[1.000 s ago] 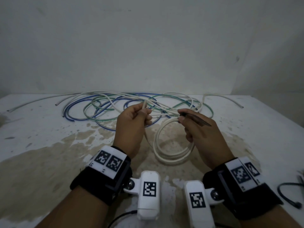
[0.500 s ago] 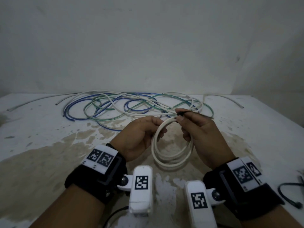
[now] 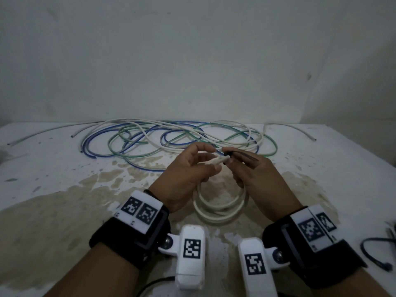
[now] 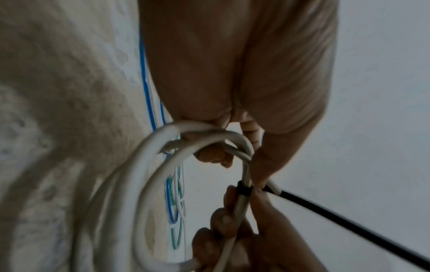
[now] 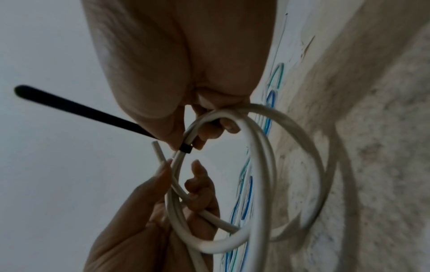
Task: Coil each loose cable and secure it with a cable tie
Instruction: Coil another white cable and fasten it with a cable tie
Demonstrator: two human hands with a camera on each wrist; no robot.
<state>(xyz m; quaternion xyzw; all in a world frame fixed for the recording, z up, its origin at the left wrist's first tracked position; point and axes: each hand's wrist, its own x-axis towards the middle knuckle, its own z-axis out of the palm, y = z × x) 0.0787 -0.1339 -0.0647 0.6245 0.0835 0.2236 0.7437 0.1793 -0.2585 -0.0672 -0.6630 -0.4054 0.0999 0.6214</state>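
- The white round-sheathed coiled cable (image 3: 220,207) is being held above the stained white tabletop (image 3: 64,211), its loops hanging toward the person and its top arc being kept between both hands.
- The left hand (image 3: 188,172) is being curled round the gathered strands, thumb and fingers closed on them.
- The right hand (image 3: 255,174) is pinching the coil beside the thin black plastic cable tie (image 5: 186,147), which is already wrapped round the strands.
- One cut cable end (image 5: 155,146) is sticking out free beside the tie; it is judged likely to escape the bundle if the tie is cinched without it.
- If either grip is loosened before tightening, the springy loops are likely to fan apart.
- The tie's long tail (image 5: 76,108) is pointing away from the coil, up and toward the person's right, its long axis lying roughly across the strands.
- The coil's plane is hanging near upright, facing the person.
- Loose blue, green and white cables (image 3: 171,136) are lying tangled farther back.
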